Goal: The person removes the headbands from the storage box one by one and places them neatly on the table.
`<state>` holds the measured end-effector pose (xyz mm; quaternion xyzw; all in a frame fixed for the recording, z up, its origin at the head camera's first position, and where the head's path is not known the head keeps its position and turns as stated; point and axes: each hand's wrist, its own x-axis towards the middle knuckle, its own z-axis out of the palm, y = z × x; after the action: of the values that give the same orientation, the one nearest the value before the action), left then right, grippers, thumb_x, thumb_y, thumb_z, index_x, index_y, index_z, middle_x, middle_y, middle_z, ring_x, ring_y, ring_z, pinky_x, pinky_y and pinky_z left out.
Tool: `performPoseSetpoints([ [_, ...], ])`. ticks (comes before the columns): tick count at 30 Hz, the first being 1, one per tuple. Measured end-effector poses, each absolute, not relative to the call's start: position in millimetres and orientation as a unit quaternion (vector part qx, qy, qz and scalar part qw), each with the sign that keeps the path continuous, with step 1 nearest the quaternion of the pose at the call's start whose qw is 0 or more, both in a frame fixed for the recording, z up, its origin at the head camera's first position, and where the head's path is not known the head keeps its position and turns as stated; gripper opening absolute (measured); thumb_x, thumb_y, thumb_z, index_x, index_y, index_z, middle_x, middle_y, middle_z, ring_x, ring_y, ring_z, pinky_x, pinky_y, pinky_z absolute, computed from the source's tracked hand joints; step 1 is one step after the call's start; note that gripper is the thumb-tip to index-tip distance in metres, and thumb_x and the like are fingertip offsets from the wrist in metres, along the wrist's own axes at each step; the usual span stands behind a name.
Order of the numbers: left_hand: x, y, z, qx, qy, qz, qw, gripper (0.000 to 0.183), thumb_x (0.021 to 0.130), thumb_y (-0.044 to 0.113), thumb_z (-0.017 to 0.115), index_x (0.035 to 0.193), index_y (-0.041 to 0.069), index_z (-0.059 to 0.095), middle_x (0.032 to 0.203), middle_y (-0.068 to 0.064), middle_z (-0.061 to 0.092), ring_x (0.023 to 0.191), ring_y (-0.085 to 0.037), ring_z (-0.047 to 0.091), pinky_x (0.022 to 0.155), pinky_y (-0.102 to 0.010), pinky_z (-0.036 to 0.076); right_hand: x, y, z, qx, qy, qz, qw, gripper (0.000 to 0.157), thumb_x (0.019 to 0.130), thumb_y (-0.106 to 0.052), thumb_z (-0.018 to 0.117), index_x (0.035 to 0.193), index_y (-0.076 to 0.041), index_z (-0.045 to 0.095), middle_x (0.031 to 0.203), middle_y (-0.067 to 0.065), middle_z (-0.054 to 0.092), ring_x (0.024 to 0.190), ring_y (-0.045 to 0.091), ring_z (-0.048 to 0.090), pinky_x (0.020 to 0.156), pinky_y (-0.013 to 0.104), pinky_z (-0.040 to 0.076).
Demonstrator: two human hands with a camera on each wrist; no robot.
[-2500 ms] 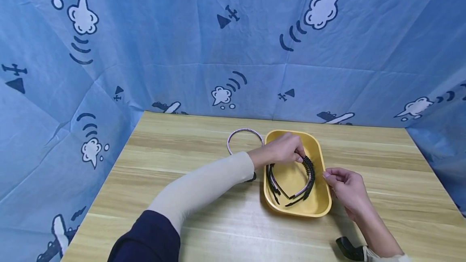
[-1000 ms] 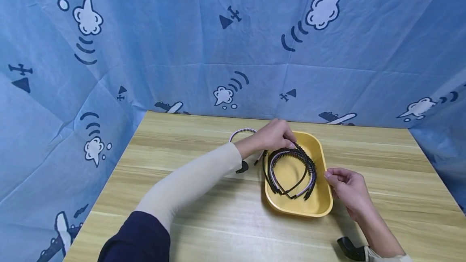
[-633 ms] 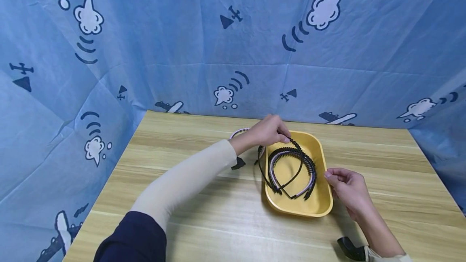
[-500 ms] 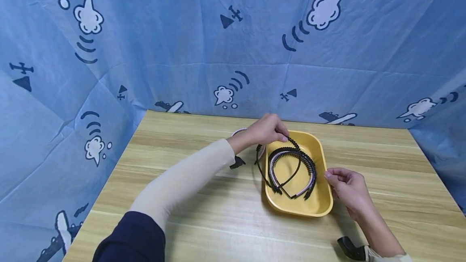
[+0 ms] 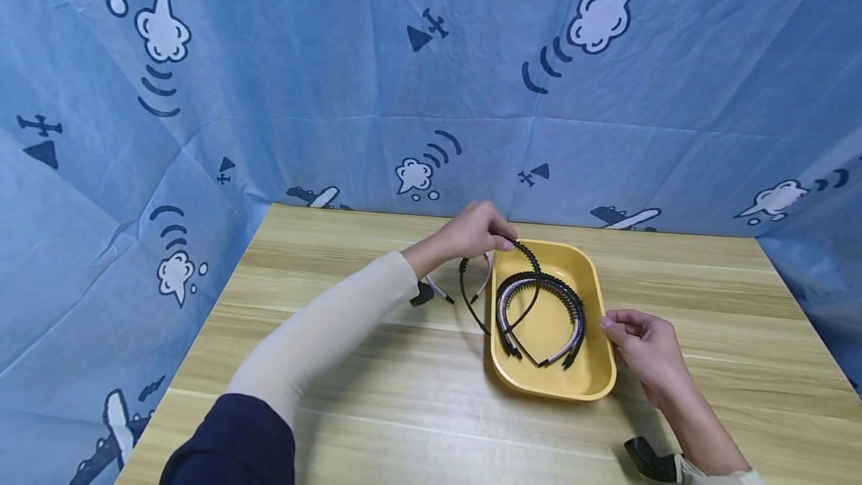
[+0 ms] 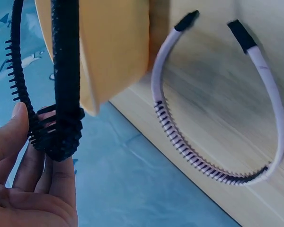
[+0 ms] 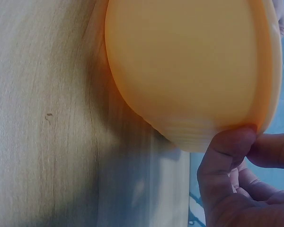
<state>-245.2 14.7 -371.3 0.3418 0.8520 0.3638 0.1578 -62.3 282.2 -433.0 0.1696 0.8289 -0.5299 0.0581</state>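
My left hand (image 5: 474, 230) pinches a black toothed headband (image 6: 66, 56) at the top of its arch, thumb on one side and fingers on the other. The headband hangs across the left rim of a yellow plastic bin (image 5: 595, 369), one leg over the table and the other over the bin. Inside the bin lie several headbands (image 5: 578, 316), black and lilac, nested together. My right hand (image 5: 643, 346) pinches the bin's right rim between thumb and fingers. A lilac headband (image 6: 277, 109) with dark teeth and black tips lies on the table left of the bin, partly behind my left hand in the head view.
The wood-grain table (image 5: 417, 410) runs back to a blue patterned cloth (image 5: 377, 81) hanging behind and at the sides. A black wrist-worn device (image 5: 649, 462) sits at my right sleeve, close over the table.
My left hand has moved left and back from inside the bin, drawing the black headband up out of the group and over the left rim. My right hand stays on the right rim.
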Motion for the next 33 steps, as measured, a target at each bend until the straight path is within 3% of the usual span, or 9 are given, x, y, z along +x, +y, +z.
performPoseSetpoints([
  [10, -255, -4, -372, 0.320, 0.870, 0.347, 0.145, 0.022, 0.098, 0.012, 0.075, 0.119, 0.006, 0.079, 0.125, -0.010, 0.078, 0.124, -0.025, 0.071, 0.104, -0.034, 0.058, -62, 283, -433, 0.171, 0.830, -0.528, 0.062, 0.040, 0.107, -0.016, 0.060, 0.131, 0.016, 0.056, 0.081, -0.013, 0.064, 0.072, 0.001, 0.058, 0.062, 0.024, 0.055],
  [33, -279, -56, -392, 0.255, 0.891, 0.345, 0.147, 0.022, 0.099, 0.013, 0.073, 0.119, 0.005, 0.079, 0.122, -0.012, 0.079, 0.126, -0.028, 0.070, 0.111, -0.041, 0.055, -63, 285, -432, 0.169, 0.832, -0.525, 0.064, 0.041, 0.107, -0.017, 0.060, 0.131, 0.016, 0.057, 0.081, -0.010, 0.066, 0.071, 0.002, 0.059, 0.061, 0.025, 0.055],
])
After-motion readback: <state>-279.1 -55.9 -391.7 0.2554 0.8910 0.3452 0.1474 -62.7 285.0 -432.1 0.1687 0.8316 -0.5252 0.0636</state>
